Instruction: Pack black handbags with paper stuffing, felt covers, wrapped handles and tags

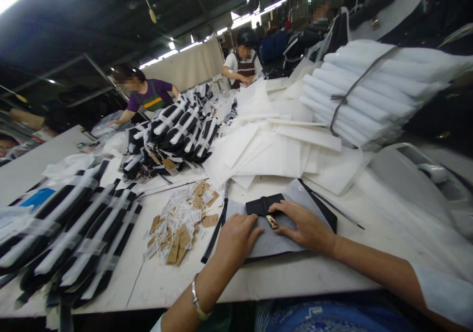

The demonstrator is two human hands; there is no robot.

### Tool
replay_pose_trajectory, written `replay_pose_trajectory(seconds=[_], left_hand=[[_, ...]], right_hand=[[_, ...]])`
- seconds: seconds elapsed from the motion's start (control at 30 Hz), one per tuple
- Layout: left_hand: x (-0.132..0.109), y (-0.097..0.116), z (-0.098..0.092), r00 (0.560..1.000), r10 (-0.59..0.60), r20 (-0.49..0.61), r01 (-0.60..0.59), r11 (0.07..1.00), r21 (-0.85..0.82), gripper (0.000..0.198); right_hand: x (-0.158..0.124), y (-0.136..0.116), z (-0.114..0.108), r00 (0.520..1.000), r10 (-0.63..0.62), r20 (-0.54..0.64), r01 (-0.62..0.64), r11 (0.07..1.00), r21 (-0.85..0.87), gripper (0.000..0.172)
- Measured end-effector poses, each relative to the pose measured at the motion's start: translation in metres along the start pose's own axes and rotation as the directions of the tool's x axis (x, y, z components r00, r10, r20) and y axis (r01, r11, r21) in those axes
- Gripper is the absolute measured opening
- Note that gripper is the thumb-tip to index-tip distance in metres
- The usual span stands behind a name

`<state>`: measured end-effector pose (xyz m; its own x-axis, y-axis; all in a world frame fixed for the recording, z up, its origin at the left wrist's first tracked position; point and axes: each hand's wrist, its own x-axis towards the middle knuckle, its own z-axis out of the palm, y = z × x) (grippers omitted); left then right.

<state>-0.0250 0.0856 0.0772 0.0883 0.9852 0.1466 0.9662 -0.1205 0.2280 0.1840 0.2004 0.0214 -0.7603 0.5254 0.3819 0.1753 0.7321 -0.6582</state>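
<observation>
A dark flat bag point(330, 216) lies before me, largely covered by a sheet of grey-white tissue paper point(236, 209). Across its middle is a black flap with a strap band point(258, 205), and a gold-coloured metal clasp point(272, 221) shows below it. My left hand point(236, 236) rests on the tissue at the left, fingertips at the flap's edge, thumb apart. My right hand point(303, 226) lies on the right side, its index finger on the flap and its thumb beside the clasp, with a gap between them. A thin black strap point(218, 228) runs along the bag's left side.
Brown and white tags with strings point(181, 238) lie left of the bag. Wrapped black bags point(99, 233) are stacked further left, more point(181, 130) behind. White sheets point(273, 149) and a tied white bundle point(369, 90) sit at back right. Two people point(150, 95) work across the table.
</observation>
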Motion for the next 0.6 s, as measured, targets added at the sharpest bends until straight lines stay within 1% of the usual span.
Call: replay_pose_trajectory(seconds=[0.03,0.1,0.2,0.27,0.43,0.6], left_hand=[[0.006,-0.001,-0.003,1.000,-0.009,0.003,0.009,1.000,0.009,0.018],[0.018,-0.002,-0.007,1.000,0.010,0.014,-0.010,1.000,0.009,0.019],[0.033,-0.004,-0.009,0.994,0.097,0.054,-0.096,0.995,-0.020,0.022],[0.039,-0.006,-0.008,0.986,0.151,0.075,-0.149,0.988,-0.038,0.018],[0.044,-0.010,-0.005,0.970,0.232,0.075,-0.229,0.972,-0.044,0.009],[0.042,-0.014,-0.003,0.950,0.304,0.076,-0.304,0.953,-0.009,0.010]], right_hand=[[0.000,0.000,0.000,1.000,0.001,-0.002,-0.001,1.000,0.000,0.043],[0.001,-0.001,-0.001,1.000,0.004,-0.008,-0.004,1.000,-0.003,0.039],[0.001,-0.001,-0.001,1.000,0.005,-0.016,-0.005,1.000,-0.008,0.034],[0.001,-0.001,-0.001,1.000,0.007,-0.025,-0.007,1.000,-0.010,0.033],[0.001,-0.002,-0.001,0.999,0.006,-0.035,-0.006,1.000,-0.004,0.032],[0.002,-0.004,-0.003,0.999,0.017,-0.042,-0.016,1.000,0.016,0.032]])
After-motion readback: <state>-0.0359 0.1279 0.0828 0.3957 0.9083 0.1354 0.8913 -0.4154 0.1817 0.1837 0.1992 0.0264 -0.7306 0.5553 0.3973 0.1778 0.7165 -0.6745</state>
